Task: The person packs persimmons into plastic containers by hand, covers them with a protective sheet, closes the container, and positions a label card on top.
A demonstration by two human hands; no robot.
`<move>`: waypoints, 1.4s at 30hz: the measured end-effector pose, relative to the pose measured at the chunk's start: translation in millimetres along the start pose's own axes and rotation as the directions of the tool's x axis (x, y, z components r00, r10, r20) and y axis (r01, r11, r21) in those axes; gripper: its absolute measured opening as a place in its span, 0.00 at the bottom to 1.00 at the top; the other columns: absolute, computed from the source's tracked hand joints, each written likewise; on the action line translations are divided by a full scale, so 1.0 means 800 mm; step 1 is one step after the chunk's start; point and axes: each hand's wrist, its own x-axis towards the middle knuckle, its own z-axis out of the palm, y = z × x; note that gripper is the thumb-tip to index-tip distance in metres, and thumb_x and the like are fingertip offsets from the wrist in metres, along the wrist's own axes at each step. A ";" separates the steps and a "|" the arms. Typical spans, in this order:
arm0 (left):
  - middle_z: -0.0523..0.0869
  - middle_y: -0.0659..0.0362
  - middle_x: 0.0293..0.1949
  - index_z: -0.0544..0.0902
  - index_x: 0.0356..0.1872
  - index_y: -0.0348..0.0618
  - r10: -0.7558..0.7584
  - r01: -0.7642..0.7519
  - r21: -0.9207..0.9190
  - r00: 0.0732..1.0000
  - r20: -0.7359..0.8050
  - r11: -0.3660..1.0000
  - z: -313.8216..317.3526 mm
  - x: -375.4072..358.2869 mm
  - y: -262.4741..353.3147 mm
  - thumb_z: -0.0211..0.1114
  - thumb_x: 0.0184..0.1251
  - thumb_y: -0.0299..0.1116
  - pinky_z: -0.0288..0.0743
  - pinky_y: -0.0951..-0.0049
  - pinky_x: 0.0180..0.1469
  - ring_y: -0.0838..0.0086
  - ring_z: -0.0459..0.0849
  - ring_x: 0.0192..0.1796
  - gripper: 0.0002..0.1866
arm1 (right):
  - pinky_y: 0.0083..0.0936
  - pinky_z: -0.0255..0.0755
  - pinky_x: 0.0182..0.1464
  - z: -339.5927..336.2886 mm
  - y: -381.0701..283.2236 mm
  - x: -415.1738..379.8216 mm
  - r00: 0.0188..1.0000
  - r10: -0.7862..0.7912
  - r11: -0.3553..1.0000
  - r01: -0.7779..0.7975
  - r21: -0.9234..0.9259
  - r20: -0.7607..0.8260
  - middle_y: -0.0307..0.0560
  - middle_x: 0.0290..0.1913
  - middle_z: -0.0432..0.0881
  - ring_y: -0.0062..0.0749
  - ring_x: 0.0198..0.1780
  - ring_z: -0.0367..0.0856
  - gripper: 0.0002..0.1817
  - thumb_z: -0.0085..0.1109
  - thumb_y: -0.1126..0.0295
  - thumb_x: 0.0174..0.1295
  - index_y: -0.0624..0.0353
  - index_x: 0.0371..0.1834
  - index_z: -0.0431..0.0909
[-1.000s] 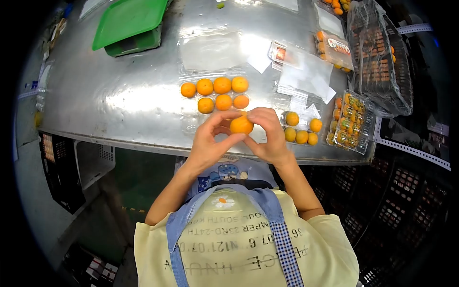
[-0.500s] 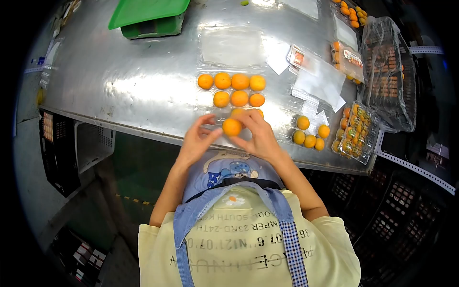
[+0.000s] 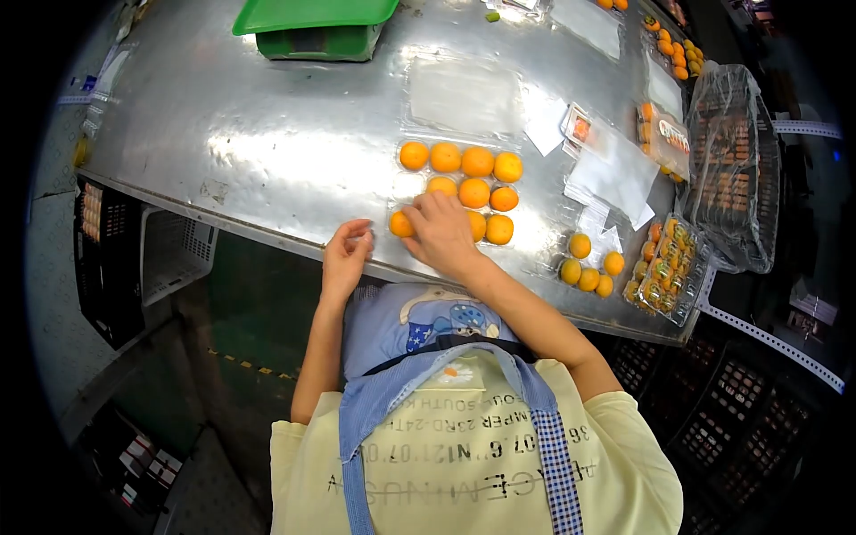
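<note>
A clear plastic fruit tray (image 3: 409, 185) lies near the table's front edge, with oranges in rows in its cups. The left cup of the middle row holds no fruit. My right hand (image 3: 443, 234) reaches over the front row, its fingers closed around an orange (image 3: 400, 224) at the left end. That hand partly hides the fruit beside it. To the left, my left hand (image 3: 346, 257) hovers by the table edge, holding nothing, with fingers loosely curled and slightly apart. The tray's flat clear lid (image 3: 465, 96) extends behind the rows.
Several loose oranges (image 3: 588, 279) sit right of the tray, near a filled clear fruit box (image 3: 664, 272). White paper sheets (image 3: 611, 174) and a plastic-wrapped black crate (image 3: 733, 169) are farther right. A green scale (image 3: 316, 36) stands at the back left.
My right hand has brought the orange from in front of the tray to the front row's left end. My left hand has drawn away leftward. The camera view has shifted.
</note>
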 end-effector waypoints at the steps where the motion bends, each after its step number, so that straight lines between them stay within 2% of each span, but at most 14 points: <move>1: 0.82 0.58 0.43 0.78 0.54 0.40 0.002 -0.003 0.011 1.000 0.011 1.000 0.000 0.002 0.000 0.60 0.68 0.29 0.76 0.81 0.37 0.81 0.79 0.34 0.15 | 0.36 0.64 0.50 0.002 0.000 0.000 1.000 0.011 1.000 -0.011 -0.008 0.001 0.44 0.44 0.75 0.39 0.49 0.71 0.25 0.70 0.65 0.39 0.57 0.44 0.78; 8: 0.78 0.60 0.45 0.71 0.64 0.40 0.066 -0.064 -0.019 0.992 0.105 0.998 0.037 0.055 -0.009 0.56 0.72 0.32 0.72 0.82 0.35 0.83 0.75 0.35 0.21 | 0.36 0.64 0.52 -0.063 0.018 -0.019 0.975 0.099 0.992 -0.080 0.103 -0.201 0.46 0.48 0.75 0.40 0.51 0.73 0.29 0.71 0.61 0.44 0.55 0.51 0.75; 12: 0.78 0.66 0.33 0.74 0.62 0.41 0.117 -0.116 -0.019 0.978 0.172 0.993 0.034 0.071 -0.010 0.59 0.69 0.29 0.66 0.85 0.27 0.86 0.72 0.28 0.21 | 0.37 0.67 0.53 -0.144 0.102 -0.111 0.793 0.347 0.923 -0.383 0.033 -0.500 0.46 0.45 0.77 0.41 0.50 0.74 0.20 0.67 0.67 0.50 0.57 0.48 0.77; 14: 0.77 0.66 0.33 0.74 0.63 0.41 0.072 -0.074 0.009 0.986 0.152 0.997 0.033 0.072 0.003 0.60 0.69 0.29 0.66 0.84 0.24 0.86 0.72 0.26 0.21 | 0.34 0.70 0.51 -0.182 0.145 -0.186 0.606 0.554 0.812 -0.546 0.208 -0.572 0.48 0.44 0.78 0.40 0.48 0.75 0.17 0.65 0.72 0.51 0.58 0.47 0.78; 16: 0.76 0.66 0.34 0.73 0.63 0.41 0.092 -0.105 0.078 0.983 0.160 0.991 0.032 0.080 0.010 0.60 0.69 0.29 0.66 0.84 0.23 0.86 0.72 0.25 0.22 | 0.29 0.69 0.52 -0.204 0.183 -0.274 0.328 0.571 0.707 -0.662 0.248 -0.753 0.48 0.47 0.76 0.35 0.47 0.75 0.21 0.65 0.74 0.53 0.62 0.51 0.74; 18: 0.76 0.65 0.34 0.73 0.63 0.42 0.087 -0.107 0.111 0.982 0.170 0.988 0.037 0.087 0.021 0.60 0.69 0.29 0.67 0.83 0.23 0.86 0.72 0.25 0.22 | 0.29 0.69 0.55 -0.226 0.211 -0.347 -0.123 0.437 0.605 -0.693 0.392 -0.891 0.50 0.51 0.73 0.35 0.49 0.73 0.30 0.69 0.72 0.52 0.66 0.57 0.67; 20: 0.75 0.65 0.35 0.73 0.63 0.42 0.056 -0.078 0.116 0.981 0.184 0.990 0.039 0.091 0.032 0.60 0.69 0.29 0.68 0.83 0.22 0.86 0.73 0.24 0.22 | 0.30 0.69 0.55 -0.225 0.250 -0.441 -0.497 0.232 0.404 -0.732 0.548 -0.836 0.53 0.56 0.70 0.36 0.53 0.73 0.38 0.75 0.67 0.49 0.70 0.59 0.63; 22: 0.76 0.64 0.34 0.74 0.62 0.41 0.021 -0.039 0.119 0.989 0.150 0.992 0.037 0.096 0.031 0.60 0.69 0.31 0.68 0.84 0.22 0.85 0.73 0.24 0.21 | 0.28 0.71 0.52 -0.219 0.270 -0.477 -0.818 0.358 0.298 -0.358 0.885 -0.451 0.51 0.53 0.74 0.35 0.52 0.75 0.37 0.76 0.60 0.49 0.69 0.57 0.67; 25: 0.80 0.63 0.33 0.74 0.61 0.41 0.023 -0.044 0.152 0.991 0.135 0.987 0.036 0.092 0.036 0.61 0.68 0.35 0.70 0.83 0.24 0.84 0.75 0.27 0.22 | 0.25 0.72 0.44 -0.239 0.264 -0.472 -0.547 0.834 0.251 0.274 0.929 -0.064 0.43 0.39 0.77 0.29 0.42 0.76 0.29 0.74 0.57 0.50 0.62 0.49 0.74; 28: 0.80 0.63 0.33 0.74 0.60 0.41 0.023 -0.035 0.151 0.996 0.081 0.988 0.030 0.084 0.039 0.61 0.68 0.35 0.70 0.84 0.26 0.84 0.75 0.27 0.21 | 0.18 0.68 0.32 -0.257 0.277 -0.469 -0.622 0.782 0.236 0.234 0.943 -0.042 0.36 0.26 0.76 0.21 0.29 0.75 0.17 0.75 0.58 0.49 0.55 0.35 0.79; 34: 0.84 0.58 0.38 0.76 0.58 0.42 -0.014 0.011 0.115 1.000 0.019 0.993 0.002 0.070 0.018 0.62 0.68 0.34 0.73 0.84 0.28 0.83 0.77 0.29 0.19 | 0.19 0.54 0.16 -0.259 0.323 -0.512 -0.590 0.806 0.155 0.143 0.977 -0.042 0.34 0.13 0.68 0.20 0.13 0.63 0.15 0.75 0.63 0.48 0.52 0.20 0.74; 38: 0.84 0.58 0.38 0.77 0.56 0.42 0.004 -0.004 0.071 1.000 0.006 0.997 -0.012 0.064 -0.009 0.62 0.68 0.34 0.73 0.85 0.28 0.84 0.77 0.29 0.17 | 0.20 0.68 0.28 -0.264 0.318 -0.524 -0.415 0.906 0.158 0.145 0.977 -0.085 0.34 0.26 0.78 0.20 0.25 0.74 0.13 0.72 0.67 0.50 0.56 0.36 0.79; 40: 0.84 0.60 0.37 0.77 0.56 0.43 0.006 -0.005 0.070 1.000 -0.015 0.998 -0.008 0.050 -0.006 0.62 0.68 0.34 0.73 0.85 0.28 0.84 0.77 0.29 0.17 | 0.24 0.74 0.42 -0.262 0.311 -0.504 -0.354 0.888 0.394 0.258 0.882 -0.293 0.36 0.40 0.81 0.25 0.39 0.80 0.19 0.69 0.70 0.53 0.56 0.49 0.76; 42: 0.83 0.62 0.36 0.77 0.55 0.43 0.018 -0.016 0.038 0.998 -0.059 0.999 0.001 0.036 0.002 0.62 0.68 0.34 0.73 0.85 0.28 0.84 0.77 0.28 0.16 | 0.31 0.76 0.51 -0.263 0.314 -0.500 -0.333 0.891 0.424 0.361 0.830 -0.310 0.42 0.46 0.80 0.32 0.46 0.80 0.20 0.66 0.73 0.56 0.58 0.51 0.72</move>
